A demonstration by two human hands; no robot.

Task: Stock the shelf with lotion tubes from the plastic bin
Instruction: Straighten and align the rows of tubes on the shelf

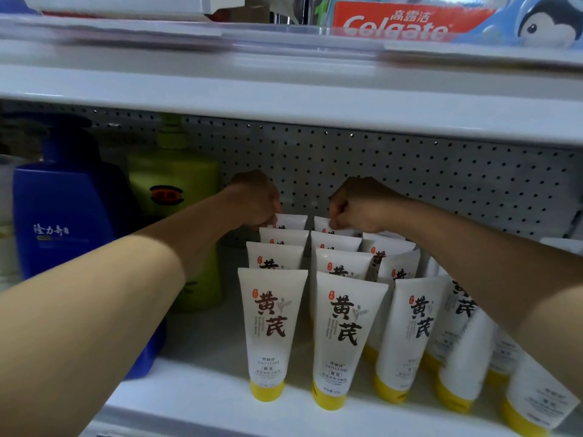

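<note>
Several white lotion tubes with yellow caps stand cap-down in rows on the white shelf; the front-left tube and its neighbour stand upright, while tubes further right lean. My left hand reaches to the back of the shelf and pinches the top edge of the rearmost tube of the left row. My right hand pinches the top of the rearmost tube of the second row. The plastic bin is out of view.
A blue bottle and a green pump bottle stand to the left of the tubes, close to my left forearm. A perforated back panel closes the shelf. The shelf above hangs low and carries Colgate boxes.
</note>
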